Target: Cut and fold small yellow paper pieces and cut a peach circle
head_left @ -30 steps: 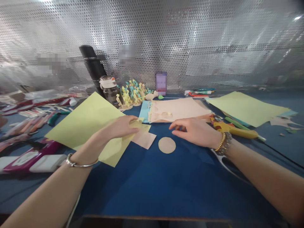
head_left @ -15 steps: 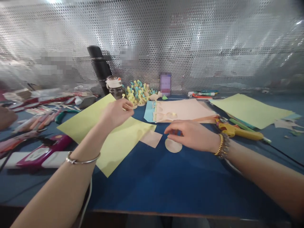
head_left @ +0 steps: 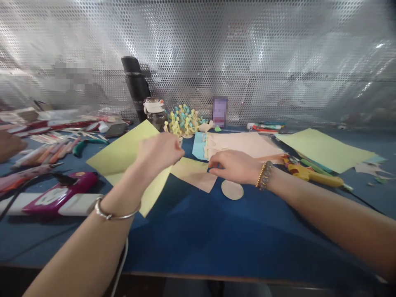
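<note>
My left hand (head_left: 159,150) is blurred and raised over a large yellow-green paper sheet (head_left: 123,154), its fingers bunched; whether they pinch anything I cannot tell. My right hand (head_left: 233,166) has its fingers apart, with the fingertips at the edge of a peach paper square (head_left: 198,181), whose far part looks yellow. Just below that hand, a round peach paper disc (head_left: 232,189) lies apart from it on the blue table surface (head_left: 198,247). Further back lies a wide peach paper sheet (head_left: 244,144) over a light blue sheet (head_left: 198,146).
Behind stand a black flask (head_left: 136,88), a glass jar (head_left: 155,113) and a yellow-and-blue paper model (head_left: 184,121). A yellow glue gun (head_left: 311,175) and another yellow-green sheet (head_left: 324,149) lie right; markers (head_left: 35,156) and a magenta device (head_left: 60,193) lie left.
My right hand has moved left, off the disc and over to the peach square. My left hand has risen slightly. The view has drifted, so the table contents sit further right.
</note>
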`<state>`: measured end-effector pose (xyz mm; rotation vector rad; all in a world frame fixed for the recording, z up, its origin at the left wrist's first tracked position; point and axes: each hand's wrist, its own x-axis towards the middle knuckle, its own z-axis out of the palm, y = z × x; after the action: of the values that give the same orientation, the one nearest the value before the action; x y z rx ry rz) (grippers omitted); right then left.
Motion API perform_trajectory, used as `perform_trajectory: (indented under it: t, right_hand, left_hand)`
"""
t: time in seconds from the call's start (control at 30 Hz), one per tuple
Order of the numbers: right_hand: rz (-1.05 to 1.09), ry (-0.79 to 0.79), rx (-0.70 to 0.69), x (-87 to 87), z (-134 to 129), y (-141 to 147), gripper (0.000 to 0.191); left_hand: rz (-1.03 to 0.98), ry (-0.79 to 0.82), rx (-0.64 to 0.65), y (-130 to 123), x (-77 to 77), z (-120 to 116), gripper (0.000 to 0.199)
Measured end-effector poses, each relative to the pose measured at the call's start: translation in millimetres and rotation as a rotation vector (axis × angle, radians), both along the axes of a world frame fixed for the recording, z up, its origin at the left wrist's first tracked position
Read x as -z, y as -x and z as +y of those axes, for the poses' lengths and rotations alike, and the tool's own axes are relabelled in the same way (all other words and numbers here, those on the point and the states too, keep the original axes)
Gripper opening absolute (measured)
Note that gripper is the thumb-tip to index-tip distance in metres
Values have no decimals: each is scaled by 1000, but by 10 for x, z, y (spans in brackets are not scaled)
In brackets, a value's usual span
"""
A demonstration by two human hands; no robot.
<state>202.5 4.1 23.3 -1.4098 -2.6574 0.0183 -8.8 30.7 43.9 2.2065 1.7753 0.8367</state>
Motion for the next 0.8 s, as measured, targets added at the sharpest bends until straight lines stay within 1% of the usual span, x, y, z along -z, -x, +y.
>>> perform_trajectory:
  t: [0.03,0.07,0.1,0.13,0.17,0.23,0.37,0.5,0.6,0.67,0.8]
  right_hand:
    - [-4,8,-2,-9,23,27,24]
    - [-11,17,-5,-15,48,60,25]
    - [-21,25,-9,-15,75,99,27]
    - [-33,33,-12,-11,105,142,29]
    - [-48,43,-14,-3,136,186,31]
    - [-92,74,-3,22,207,272,36]
    - [-174,160,67,82,390,386,43]
    - [-194,235,119,125,552,408,54]
    - [-186,247,153,133,577,398,60]
    - [-172,236,165,126,548,390,59]
    - [-143,230,159,98,462,385,47]
  left_hand:
    - [148,-132,-117,64,-66,-4,16]
    - [239,-214,-203,120,-123,-13,22]
    - [293,-275,-222,162,-166,-26,28]
    - [305,-318,-275,188,-196,-41,32]
    - [320,-341,-284,196,-211,-56,35]
    - [333,-368,-292,169,-207,-76,33]
    - [367,-350,-318,53,-140,-57,19]
    - [405,-305,-283,5,-81,-11,17]
    - [411,-298,-263,5,-56,8,17]
    - [409,-296,-255,6,-48,13,17]
    - [418,-279,-256,4,-37,22,18]
